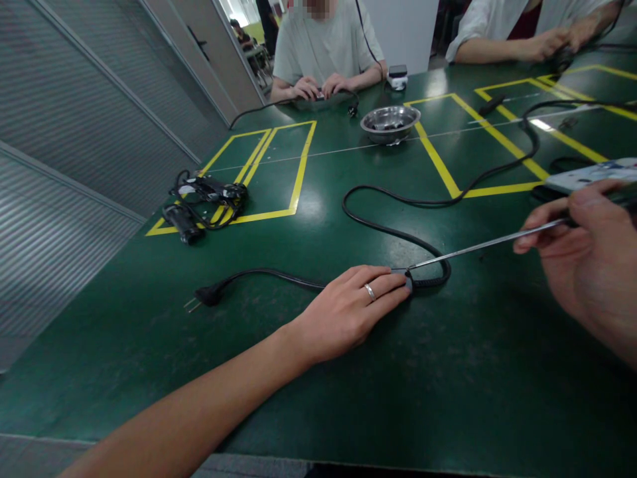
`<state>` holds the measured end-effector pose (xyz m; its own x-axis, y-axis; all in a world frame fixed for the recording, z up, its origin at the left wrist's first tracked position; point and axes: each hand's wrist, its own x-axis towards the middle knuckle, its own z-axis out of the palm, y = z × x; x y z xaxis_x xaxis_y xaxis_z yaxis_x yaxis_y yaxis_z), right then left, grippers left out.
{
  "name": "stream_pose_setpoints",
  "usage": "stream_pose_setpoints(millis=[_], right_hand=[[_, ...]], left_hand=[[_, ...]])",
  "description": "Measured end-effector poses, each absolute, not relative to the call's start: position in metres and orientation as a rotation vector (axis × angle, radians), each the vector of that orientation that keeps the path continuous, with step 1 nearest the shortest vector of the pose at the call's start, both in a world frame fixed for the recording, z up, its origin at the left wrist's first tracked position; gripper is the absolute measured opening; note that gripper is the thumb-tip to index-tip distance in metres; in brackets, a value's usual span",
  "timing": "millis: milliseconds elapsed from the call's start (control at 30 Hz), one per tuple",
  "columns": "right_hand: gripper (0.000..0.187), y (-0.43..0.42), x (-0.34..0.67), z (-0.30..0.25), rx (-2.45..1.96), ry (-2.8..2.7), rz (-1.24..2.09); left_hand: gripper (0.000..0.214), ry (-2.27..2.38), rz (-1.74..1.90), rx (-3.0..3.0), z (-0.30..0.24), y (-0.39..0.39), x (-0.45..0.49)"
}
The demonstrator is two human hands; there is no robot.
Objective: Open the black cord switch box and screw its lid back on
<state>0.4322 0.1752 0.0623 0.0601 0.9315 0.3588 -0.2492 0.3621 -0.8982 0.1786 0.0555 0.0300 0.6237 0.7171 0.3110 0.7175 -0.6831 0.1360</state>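
My left hand [355, 302], with a ring on one finger, lies over a small dark box [409, 283] set in a black cord. Its fingers press the box against the table and hide most of it. From one side the cord runs to a two-pin plug [210, 294] with bare prongs. On the other side it loops away as black cable [378, 228]. My right hand [587, 265] is closed around a screwdriver [490, 244] with a long thin metal shaft. The screwdriver's tip meets the far edge of the box, beside my left fingertips; its handle is mostly hidden.
Yellow tape [293, 199] marks boxes on the green table [279, 411]. A bundle of black cords and parts [206, 202] lies at left. A metal bowl [389, 136] holds small pieces. A white patterned object [592, 176] lies at right. Two people work across the table.
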Motion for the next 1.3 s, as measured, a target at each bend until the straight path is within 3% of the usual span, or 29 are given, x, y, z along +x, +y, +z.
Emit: stream_pose_setpoints(millis=[633,767,1033,1300], right_hand=[[0.015,0.168,0.435,0.063,-0.717,-1.229,1.094],[0.004,0.169,0.435,0.064,-0.771,-1.251,1.047],[0.018,0.176,0.445,0.059,-0.67,-1.207,1.258],[0.009,0.171,0.44,0.065,-0.76,-1.272,1.083]], left_hand=[[0.038,-1.267,-0.497,-2.823,0.031,0.056,0.181],[0.04,-1.279,-0.473,-2.826,0.032,0.057,0.181],[0.041,-1.284,-0.457,-2.826,0.031,0.056,0.18],[0.04,-1.269,-0.466,-2.824,0.031,0.057,0.181]])
